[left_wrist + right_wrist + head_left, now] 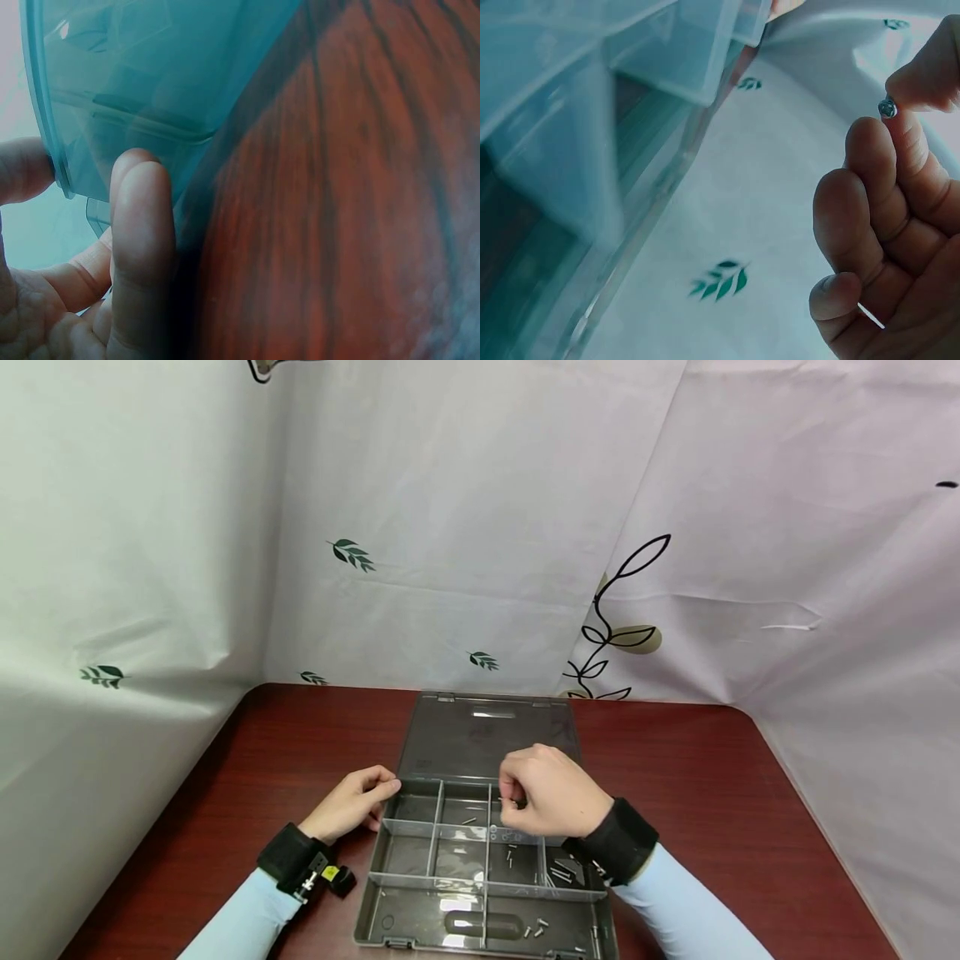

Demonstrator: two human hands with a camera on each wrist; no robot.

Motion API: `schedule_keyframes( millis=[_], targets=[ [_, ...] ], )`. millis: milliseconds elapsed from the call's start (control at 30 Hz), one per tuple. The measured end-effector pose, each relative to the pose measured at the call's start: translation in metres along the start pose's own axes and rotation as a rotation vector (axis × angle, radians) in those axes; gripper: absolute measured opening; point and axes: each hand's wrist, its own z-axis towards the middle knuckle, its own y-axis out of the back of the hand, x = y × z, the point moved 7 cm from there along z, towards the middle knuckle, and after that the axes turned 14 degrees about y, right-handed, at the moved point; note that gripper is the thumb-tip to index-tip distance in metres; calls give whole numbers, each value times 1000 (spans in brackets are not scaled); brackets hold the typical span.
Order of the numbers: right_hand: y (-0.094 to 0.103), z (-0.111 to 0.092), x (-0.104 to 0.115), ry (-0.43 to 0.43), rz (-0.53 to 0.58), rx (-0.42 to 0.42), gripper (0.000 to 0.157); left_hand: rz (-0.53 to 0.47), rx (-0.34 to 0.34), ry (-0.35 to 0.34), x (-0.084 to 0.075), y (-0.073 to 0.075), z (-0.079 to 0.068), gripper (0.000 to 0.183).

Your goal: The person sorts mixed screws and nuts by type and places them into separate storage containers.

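A grey see-through plastic compartment box [370, 878] lies on the table with its lid [487, 735] folded back, away from me. My left hand [348, 806] holds the box's left wall near the far corner. In the left wrist view its thumb is at the rim and its fingers [142, 217] lie along the outer side. Over the far right compartments, my right hand [555, 793] pinches a small metal screw [887, 109] between thumb and index finger. The screw's cross-slotted head shows in the right wrist view; its shank is mostly hidden. The other fingers curl towards the palm.
Small screws [542, 924] lie in the near right compartment. Longer ones [561, 872] fill part of the middle row's right end, and a single screw [469, 821] lies in the far row. The dark red table [720, 827] meets a white patterned cloth [450, 527] behind.
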Motion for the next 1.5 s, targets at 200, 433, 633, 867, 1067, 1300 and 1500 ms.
schedule_keyframes(
  millis=[200,433,633,867,1067,1300,1500],
  targets=[
    [-18,15,5,15,28,41,12,-8,-12,7,0,0,1,51],
    [-21,7,2,-33,-21,91,48,-7,-13,-1,-1,0,1,51],
    [-4,-17,-14,-96,-52,67,47,-4,-17,5,-1,0,1,51],
    [17,-62,-38,-167,-106,9,44,1,-10,-2,-1,1,1,51],
    [26,-105,-55,-249,-144,20,39,4,-1,2,2,0,2,52],
    [29,-144,-67,-326,-185,42,26,1,-7,7,3,1,3,52],
    [24,-169,-71,-358,-210,94,19,9,0,7,1,0,2,53]
  ],
)
